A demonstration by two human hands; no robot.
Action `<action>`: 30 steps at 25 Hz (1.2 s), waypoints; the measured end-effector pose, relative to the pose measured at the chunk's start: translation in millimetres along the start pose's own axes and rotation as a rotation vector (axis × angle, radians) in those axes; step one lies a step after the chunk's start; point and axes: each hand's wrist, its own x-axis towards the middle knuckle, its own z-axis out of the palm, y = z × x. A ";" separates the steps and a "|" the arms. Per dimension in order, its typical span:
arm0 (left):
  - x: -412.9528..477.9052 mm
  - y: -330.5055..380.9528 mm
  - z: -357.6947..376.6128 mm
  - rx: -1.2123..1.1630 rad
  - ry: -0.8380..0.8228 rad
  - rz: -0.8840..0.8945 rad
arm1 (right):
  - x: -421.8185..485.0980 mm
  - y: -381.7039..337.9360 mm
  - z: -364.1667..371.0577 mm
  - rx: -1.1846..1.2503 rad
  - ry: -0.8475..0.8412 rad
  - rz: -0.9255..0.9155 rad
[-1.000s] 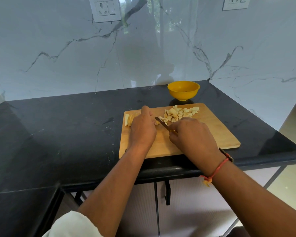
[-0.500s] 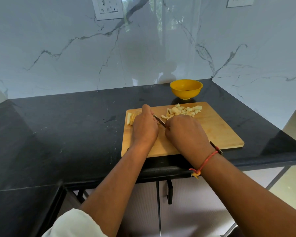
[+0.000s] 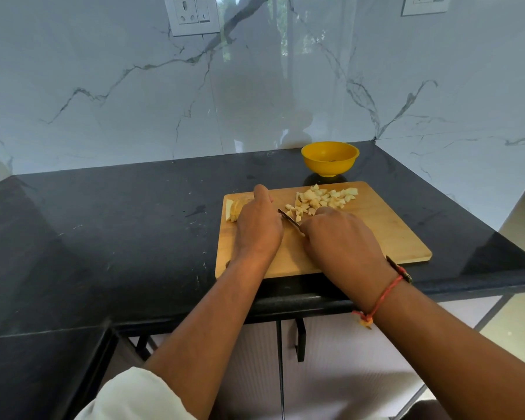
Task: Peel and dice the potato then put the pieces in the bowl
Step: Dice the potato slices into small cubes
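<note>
A wooden cutting board lies on the black counter. Diced potato pieces are heaped at its far middle. Uncut potato slices lie at the far left corner, mostly hidden under my left hand, which holds them down with curled fingers. My right hand grips a knife; only a short stretch of blade shows between the hands, pointing left and away. The handle is hidden in my fist. A yellow bowl stands just behind the board.
The black counter runs left in an L shape, its front edge just under my wrists. Marble wall panels close the back and right. A wall socket sits above left. Cabinet doors with a dark handle are below.
My right hand with the knife drew in towards the left hand, then eased slightly right. The left hand stays on the slices. The camera tilted a little.
</note>
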 end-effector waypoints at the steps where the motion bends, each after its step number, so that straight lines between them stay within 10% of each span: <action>1: -0.4 0.2 0.0 0.004 -0.002 0.003 | -3.0 2.3 -0.8 0.000 0.007 0.008; 30: 15.6 -17.3 -16.5 -0.480 0.264 -0.561 | 11.9 16.7 17.2 0.472 0.165 0.156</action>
